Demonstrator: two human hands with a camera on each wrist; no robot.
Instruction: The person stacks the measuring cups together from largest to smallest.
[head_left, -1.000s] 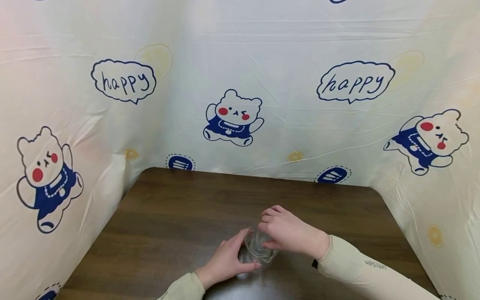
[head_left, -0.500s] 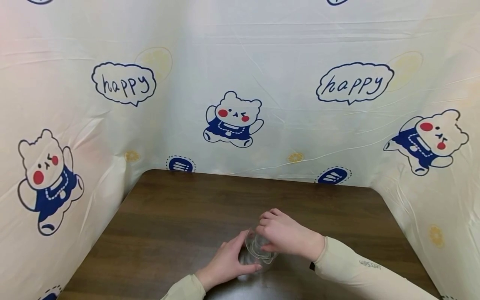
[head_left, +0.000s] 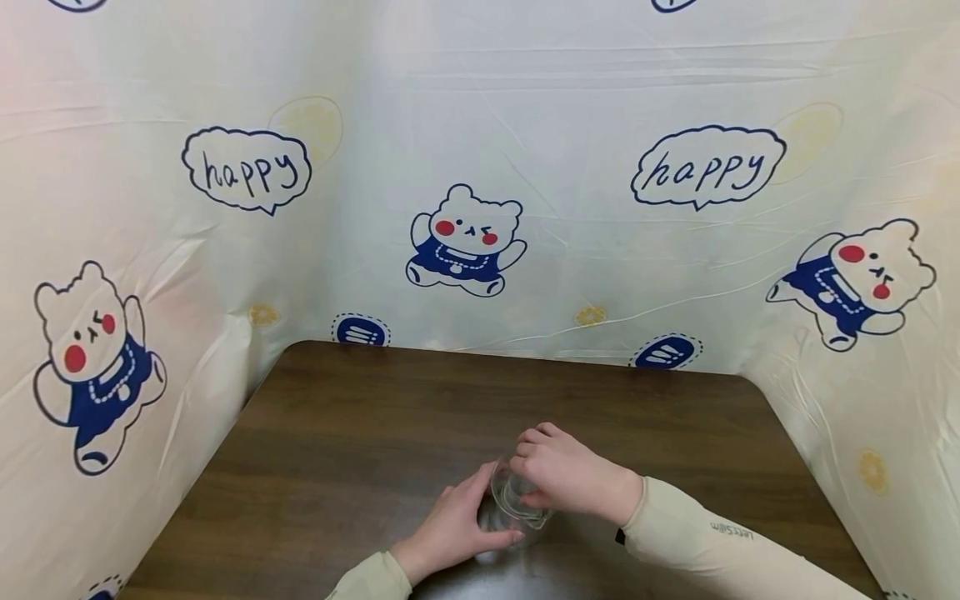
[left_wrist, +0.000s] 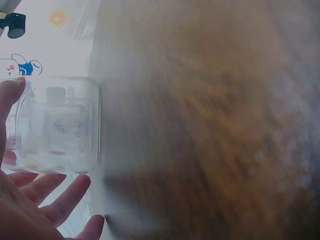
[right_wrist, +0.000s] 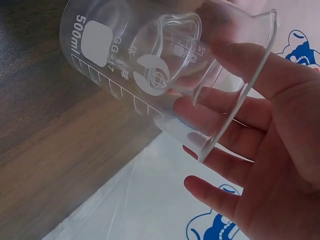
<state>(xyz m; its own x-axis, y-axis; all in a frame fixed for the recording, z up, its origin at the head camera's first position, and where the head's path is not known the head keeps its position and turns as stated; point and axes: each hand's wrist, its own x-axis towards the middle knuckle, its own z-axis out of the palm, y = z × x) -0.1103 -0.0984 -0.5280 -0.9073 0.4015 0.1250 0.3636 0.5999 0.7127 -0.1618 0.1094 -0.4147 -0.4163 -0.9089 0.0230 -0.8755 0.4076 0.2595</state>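
A clear glass 500 ml beaker [head_left: 497, 518] stands upright on the brown table near its front. My left hand [head_left: 453, 525] holds its side, thumb toward me and fingers behind. Inside the big beaker is a smaller glass beaker [right_wrist: 182, 37], clearest in the right wrist view. My right hand [head_left: 573, 473] reaches into the wide mouth from above, thumb and fingers on the small beaker's upper part. Further glass outlines show within, but whether another beaker is nested there I cannot tell. In the left wrist view, the big beaker [left_wrist: 90, 120] lies between thumb and fingers.
The dark wood table [head_left: 337, 417] has rounded far corners. White cloth [head_left: 570, 167] printed with bears and "happy" bubbles hangs close around its back and sides.
My right hand has shifted slightly left and down in the head view, still reaching into the big beaker. The left hand keeps its hold. The whole head view has tilted a little.
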